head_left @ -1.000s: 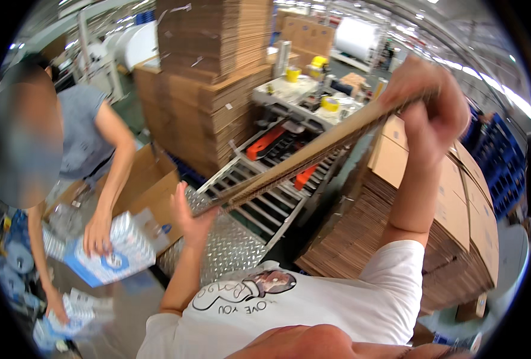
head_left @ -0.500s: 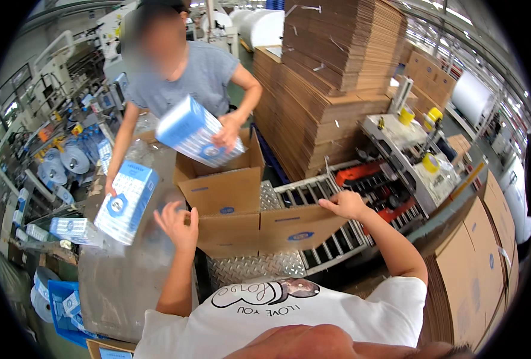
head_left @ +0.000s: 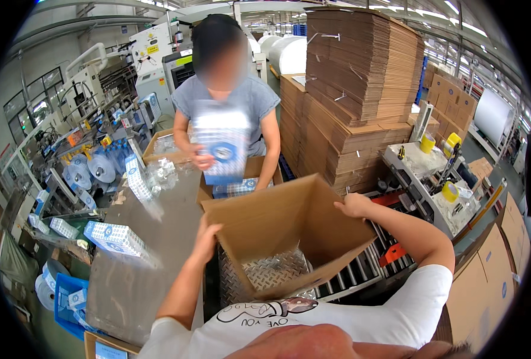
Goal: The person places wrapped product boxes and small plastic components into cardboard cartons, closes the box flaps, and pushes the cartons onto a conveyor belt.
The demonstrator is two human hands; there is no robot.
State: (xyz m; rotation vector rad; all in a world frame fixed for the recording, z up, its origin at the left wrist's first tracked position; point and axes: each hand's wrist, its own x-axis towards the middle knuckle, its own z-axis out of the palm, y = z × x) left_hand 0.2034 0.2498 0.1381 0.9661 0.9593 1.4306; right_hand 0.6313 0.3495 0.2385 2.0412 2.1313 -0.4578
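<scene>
An opened-up brown cardboard box [head_left: 289,230] stands in front of me on a studded metal plate [head_left: 271,272], its top and bottom both open. My left hand [head_left: 207,238] grips its left wall. My right hand [head_left: 354,205] holds the box's far right corner. Across from me a person in a grey shirt [head_left: 229,102] holds a blue and white pack [head_left: 222,143] above another open carton [head_left: 241,179].
A grey table [head_left: 151,251] on my left carries blue and white packs [head_left: 117,239]. Roller conveyor [head_left: 361,269] and a taping machine [head_left: 433,179] lie to my right. Tall stacks of flat cardboard [head_left: 361,90] stand behind; more flat cartons [head_left: 493,275] lean at right.
The flat carton I held up and carried over has been pulled open into a box on the metal plate. The person opposite has moved a pack over their carton.
</scene>
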